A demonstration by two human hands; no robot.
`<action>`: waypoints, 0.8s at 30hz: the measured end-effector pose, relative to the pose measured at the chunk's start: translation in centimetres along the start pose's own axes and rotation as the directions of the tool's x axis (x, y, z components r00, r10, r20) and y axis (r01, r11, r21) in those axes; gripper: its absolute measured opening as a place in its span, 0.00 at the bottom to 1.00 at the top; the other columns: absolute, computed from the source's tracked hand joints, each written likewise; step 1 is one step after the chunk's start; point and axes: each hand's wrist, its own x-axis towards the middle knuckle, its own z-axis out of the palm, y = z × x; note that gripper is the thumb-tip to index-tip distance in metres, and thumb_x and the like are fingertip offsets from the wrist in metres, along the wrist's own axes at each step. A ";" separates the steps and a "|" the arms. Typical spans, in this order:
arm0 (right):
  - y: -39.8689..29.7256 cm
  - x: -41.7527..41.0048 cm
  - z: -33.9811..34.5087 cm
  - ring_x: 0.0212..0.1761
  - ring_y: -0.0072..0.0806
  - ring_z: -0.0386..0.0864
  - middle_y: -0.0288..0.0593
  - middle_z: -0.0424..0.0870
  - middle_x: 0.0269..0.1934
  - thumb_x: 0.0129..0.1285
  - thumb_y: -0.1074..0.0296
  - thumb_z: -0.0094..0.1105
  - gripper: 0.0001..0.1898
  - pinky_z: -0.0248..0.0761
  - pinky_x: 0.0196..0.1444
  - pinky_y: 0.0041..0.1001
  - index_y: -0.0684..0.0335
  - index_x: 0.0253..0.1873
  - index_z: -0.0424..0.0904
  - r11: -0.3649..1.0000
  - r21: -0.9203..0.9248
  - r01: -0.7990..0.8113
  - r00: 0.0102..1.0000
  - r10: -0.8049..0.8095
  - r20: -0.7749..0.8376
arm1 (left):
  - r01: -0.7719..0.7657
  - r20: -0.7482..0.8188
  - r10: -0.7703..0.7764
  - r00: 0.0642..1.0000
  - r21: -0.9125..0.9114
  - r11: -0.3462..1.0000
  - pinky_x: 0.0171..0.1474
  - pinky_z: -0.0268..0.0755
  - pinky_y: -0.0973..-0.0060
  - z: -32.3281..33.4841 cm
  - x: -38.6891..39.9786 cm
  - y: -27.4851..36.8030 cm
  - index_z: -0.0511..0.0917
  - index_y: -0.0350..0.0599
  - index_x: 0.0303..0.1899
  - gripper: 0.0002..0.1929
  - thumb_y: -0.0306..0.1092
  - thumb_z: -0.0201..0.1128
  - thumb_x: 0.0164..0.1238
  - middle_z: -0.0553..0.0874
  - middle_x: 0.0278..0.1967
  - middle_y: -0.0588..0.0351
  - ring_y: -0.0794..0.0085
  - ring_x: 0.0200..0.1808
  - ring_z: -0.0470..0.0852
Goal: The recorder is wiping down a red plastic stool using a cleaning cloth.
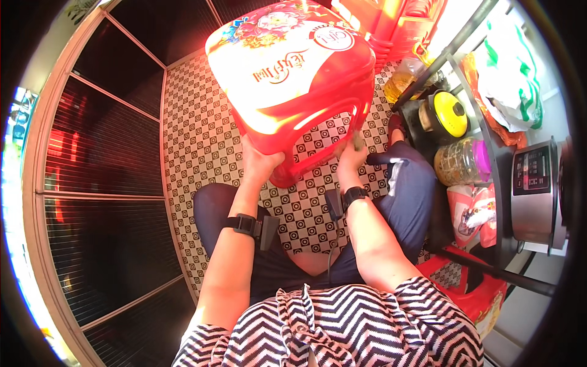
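A red plastic stool (330,87) with a flower-printed top stands tilted in front of me, its seat turned toward the upper part of the view. My left hand (259,158) grips the stool's near left leg, fingers hidden behind it. At the near right leg, my right hand (352,153) has a brownish-grey cloth or scrubber (357,141) in it, held against the red plastic; its exact kind cannot be told. Black straps with small grey devices sit on both wrists, and a cable hangs from the right one.
On the right, a dark metal shelf (500,197) carries a yellow-lidded pot (451,113), a purple-lidded jar (463,160), plastic bags and an electric cooker (534,190). Oil bottles (406,82) and more red stools (403,27) are beyond. Dark sliding doors (110,192) line the left.
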 end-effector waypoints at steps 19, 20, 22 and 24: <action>8.6 -3.9 -7.4 0.43 0.40 0.85 0.50 0.86 0.39 0.64 0.67 0.58 0.12 0.76 0.46 0.35 0.63 0.51 0.80 0.818 -0.573 -0.047 0.844 0.340 0.415 | -0.059 0.075 0.072 0.995 -0.162 0.985 0.54 0.75 0.69 1.9 -0.1 1.4 0.64 0.38 0.59 0.38 0.25 0.71 0.39 0.80 0.49 0.50 0.65 0.50 0.81; 13.1 3.7 -12.4 0.42 0.40 0.84 0.52 0.86 0.44 0.64 0.69 0.58 0.16 0.76 0.48 0.35 0.62 0.55 0.79 0.824 -0.567 -0.022 0.987 0.109 0.120 | -0.123 0.111 0.157 0.981 -0.266 0.956 0.53 0.75 0.69 6.1 0.4 4.4 0.65 0.38 0.58 0.38 0.25 0.72 0.39 0.80 0.49 0.51 0.66 0.50 0.81; 8.6 -3.3 -5.7 0.42 0.42 0.84 0.51 0.85 0.44 0.63 0.71 0.56 0.16 0.76 0.49 0.36 0.62 0.56 0.78 0.920 -0.354 -0.168 0.982 0.124 -0.145 | -0.034 -0.007 0.034 0.999 -0.077 0.996 0.54 0.75 0.69 -0.1 -0.7 0.8 0.65 0.38 0.59 0.39 0.27 0.72 0.39 0.80 0.49 0.51 0.66 0.50 0.81; 8.3 4.6 -7.5 0.49 0.49 0.81 0.55 0.82 0.48 0.59 0.74 0.56 0.21 0.73 0.54 0.38 0.62 0.59 0.75 0.996 -0.084 -0.023 0.980 0.007 -0.197 | -0.029 0.061 0.033 0.998 -0.064 0.998 0.54 0.75 0.70 2.2 -0.7 2.9 0.64 0.38 0.59 0.39 0.28 0.73 0.39 0.80 0.50 0.51 0.66 0.51 0.81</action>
